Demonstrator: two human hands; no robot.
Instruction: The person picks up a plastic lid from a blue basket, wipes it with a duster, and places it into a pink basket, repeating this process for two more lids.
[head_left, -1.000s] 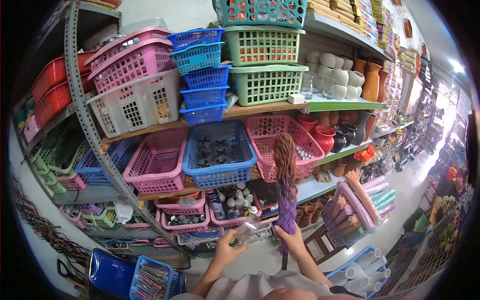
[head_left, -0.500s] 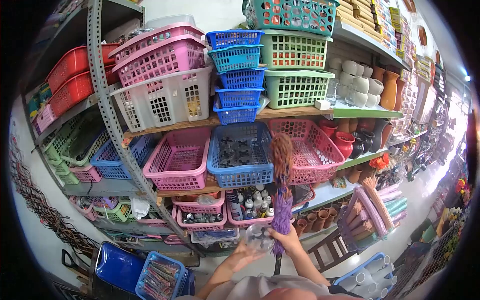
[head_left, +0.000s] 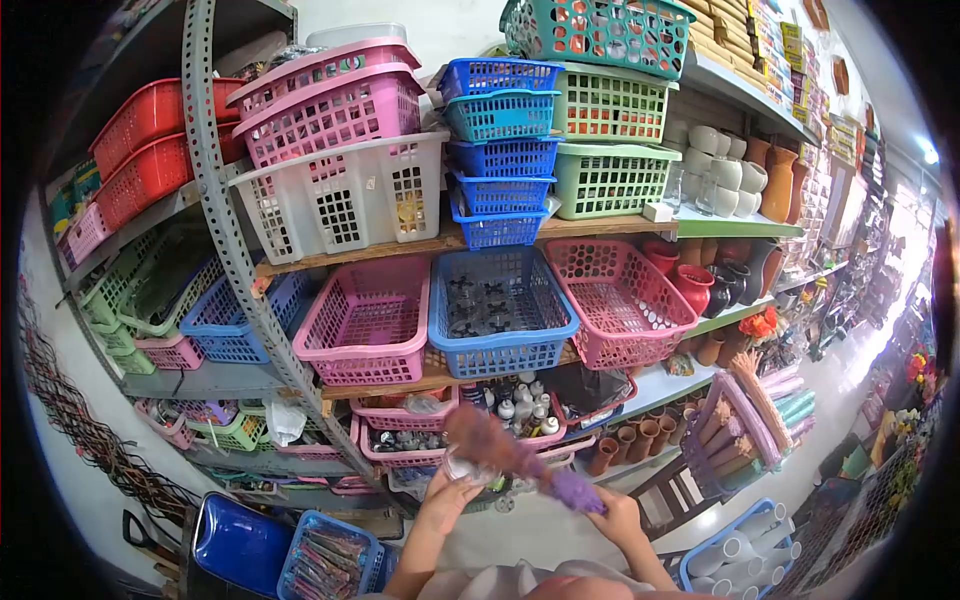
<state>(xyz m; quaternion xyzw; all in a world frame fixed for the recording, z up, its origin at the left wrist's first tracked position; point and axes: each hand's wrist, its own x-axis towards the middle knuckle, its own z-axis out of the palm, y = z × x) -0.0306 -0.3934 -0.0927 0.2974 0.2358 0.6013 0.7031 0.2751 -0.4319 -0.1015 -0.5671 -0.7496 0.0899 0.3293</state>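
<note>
My right hand (head_left: 615, 520) is closed around the purple lower part of a fluffy duster (head_left: 570, 488). The duster slants up and left, its brown end blurred by motion. In my left hand (head_left: 445, 508) is a clear round container (head_left: 468, 472), held between fingers and thumb. The brown end of the duster overlaps the container's upper side in this view and hides part of it.
Ahead stands a metal-post shelf with a pink basket (head_left: 365, 365), a blue basket (head_left: 505, 355) holding small dark pieces, and another pink basket (head_left: 630, 350). A blue basket of wrapped packets (head_left: 325, 560) is low left. White tubes (head_left: 740, 550) fill a basket low right.
The duster has swung from upright to a leftward slant, its brown end now by the container. My left hand and the container have moved left, my right hand a little right.
</note>
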